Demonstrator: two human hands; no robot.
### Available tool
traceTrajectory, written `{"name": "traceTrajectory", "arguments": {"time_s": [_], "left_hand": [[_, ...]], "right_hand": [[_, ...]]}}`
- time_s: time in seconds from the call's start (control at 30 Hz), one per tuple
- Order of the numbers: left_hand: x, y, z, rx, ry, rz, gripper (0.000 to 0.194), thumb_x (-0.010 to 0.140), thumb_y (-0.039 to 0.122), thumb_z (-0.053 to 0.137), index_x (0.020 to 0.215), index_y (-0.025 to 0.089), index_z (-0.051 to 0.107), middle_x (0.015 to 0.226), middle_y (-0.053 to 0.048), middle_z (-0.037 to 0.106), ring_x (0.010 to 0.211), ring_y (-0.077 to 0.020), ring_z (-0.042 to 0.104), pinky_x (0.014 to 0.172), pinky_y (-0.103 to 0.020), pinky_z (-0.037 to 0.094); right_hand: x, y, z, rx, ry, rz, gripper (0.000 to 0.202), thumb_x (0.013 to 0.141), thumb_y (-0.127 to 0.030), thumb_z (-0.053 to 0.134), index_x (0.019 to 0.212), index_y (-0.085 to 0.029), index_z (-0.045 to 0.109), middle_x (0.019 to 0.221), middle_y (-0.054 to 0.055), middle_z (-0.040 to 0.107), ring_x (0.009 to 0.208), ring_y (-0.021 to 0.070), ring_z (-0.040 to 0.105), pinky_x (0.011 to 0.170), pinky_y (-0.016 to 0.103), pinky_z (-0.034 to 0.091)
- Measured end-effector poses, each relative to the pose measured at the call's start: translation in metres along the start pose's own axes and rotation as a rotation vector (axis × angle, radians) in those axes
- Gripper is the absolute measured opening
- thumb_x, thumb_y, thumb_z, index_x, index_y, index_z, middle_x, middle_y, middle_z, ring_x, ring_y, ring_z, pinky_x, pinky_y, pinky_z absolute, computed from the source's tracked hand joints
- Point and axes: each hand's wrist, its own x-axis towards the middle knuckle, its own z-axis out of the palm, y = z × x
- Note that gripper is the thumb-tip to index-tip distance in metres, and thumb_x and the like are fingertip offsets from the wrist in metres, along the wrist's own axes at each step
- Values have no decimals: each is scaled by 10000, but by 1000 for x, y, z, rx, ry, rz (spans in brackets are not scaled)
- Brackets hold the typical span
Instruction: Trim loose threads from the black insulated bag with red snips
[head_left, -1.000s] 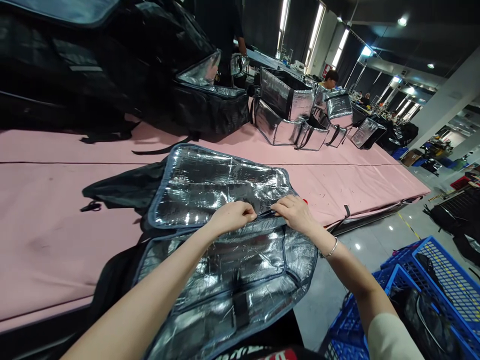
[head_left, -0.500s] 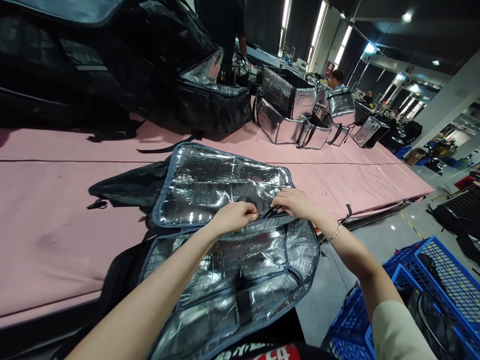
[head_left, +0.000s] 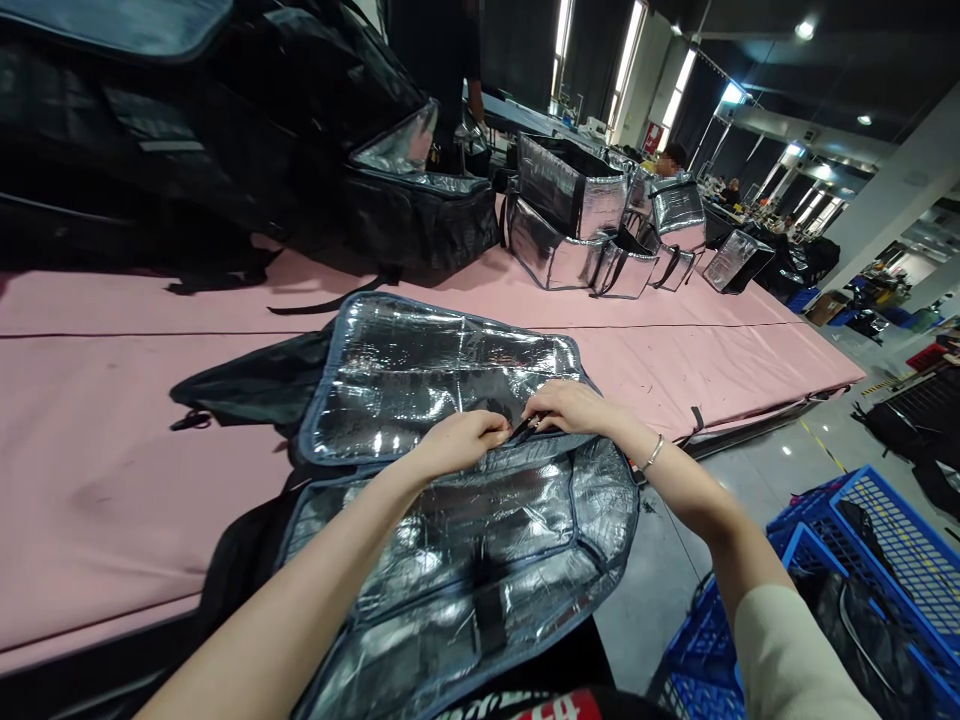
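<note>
A black bag with a silver foil lining lies spread out before me, its flap folded back and its lined body nearest me. Between my hands, at the seam joining flap and body, runs a short dark strip that looks like black zipper tape. My left hand pinches its left end with thumb and fingers together. On the other end, the fingers of my right hand are closed from above. My fingers partly cover the strip, so its full shape is hidden. A black strap crosses the lining.
The bag rests on a pink-covered table. Large black bags are piled at the back left. Several silver foil boxes stand farther along. Blue crates sit on the floor to the right. Other people are in the background.
Both hands have shifted slightly left along the seam, still pinching the dark strip. The right hand has come a little closer to the left. The camera view has moved slightly.
</note>
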Motion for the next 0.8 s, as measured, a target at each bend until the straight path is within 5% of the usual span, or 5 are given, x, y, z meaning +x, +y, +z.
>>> {"name": "traceTrajectory", "arguments": {"time_s": [0.27, 0.43, 0.53, 0.67, 0.8], "left_hand": [[-1, -4, 5, 2, 53, -4, 347, 788, 425, 365, 853, 249, 657, 916, -27, 709, 829, -232, 635, 676, -290, 419], [-5, -2, 10, 24, 149, 46, 353, 816, 397, 362, 856, 243, 677, 904, -35, 712, 773, -220, 641, 619, -291, 428], [-9, 1, 18, 57, 262, 97, 333, 840, 353, 357, 879, 243, 669, 882, -39, 702, 772, -214, 630, 614, -295, 434], [-19, 8, 38, 130, 510, 152, 352, 900, 289, 319, 924, 219, 662, 965, -89, 677, 900, -242, 593, 753, -351, 456], [-27, 14, 57, 218, 718, 185, 311, 910, 238, 363, 912, 198, 671, 1003, -117, 669, 904, -264, 592, 744, -384, 430]], "right_hand": [[-9, 1, 10, 63, 52, 7, 86, 901, -159, 582, 941, -178, 655, 862, 65, 667, 848, 202, 555, 799, 304, 429], [-30, 1, 18, 147, 168, 132, 185, 881, -185, 608, 1063, -155, 602, 992, 83, 658, 927, 185, 580, 855, 301, 446], [-40, -1, 27, 197, 191, 220, 316, 765, -116, 682, 1064, -181, 603, 988, 43, 651, 912, 173, 601, 796, 267, 465], [-39, 1, 40, 237, 202, 371, 299, 705, 20, 558, 880, -201, 657, 906, 6, 679, 894, 175, 628, 755, 261, 454], [-31, 6, 43, 305, 168, 468, 200, 712, -41, 610, 814, -201, 672, 814, -22, 694, 791, 164, 643, 674, 239, 439]]}}
